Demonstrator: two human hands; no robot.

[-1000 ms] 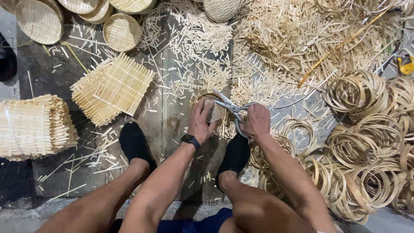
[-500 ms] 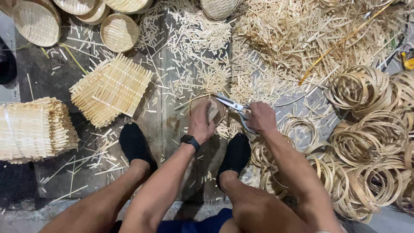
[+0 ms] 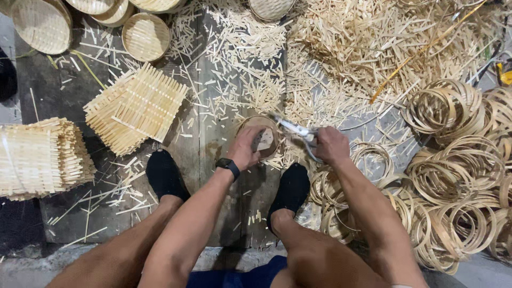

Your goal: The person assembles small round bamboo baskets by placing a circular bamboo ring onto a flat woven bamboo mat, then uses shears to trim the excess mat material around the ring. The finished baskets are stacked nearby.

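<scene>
On the plank floor [image 3: 213, 133] between the black-socked feet, small round woven bamboo tray [image 3: 260, 136] pinned flat under left hand [image 3: 246, 146], fingers pressed on it, right hand [image 3: 330, 145] clenched round steel shears [image 3: 295, 129], blades now drawn nearer its rim than moments ago.

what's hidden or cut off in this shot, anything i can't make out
Head view, the only one:
- Small round woven bamboo piece: its near side is covered by the left hand.
- Metal scissors: the handles are hidden inside the right hand, so its grip cannot be read.
- Large round woven bamboo tray: cut off by the top left edge.
- Yellow object: cut by the right edge, too little to identify.
</scene>
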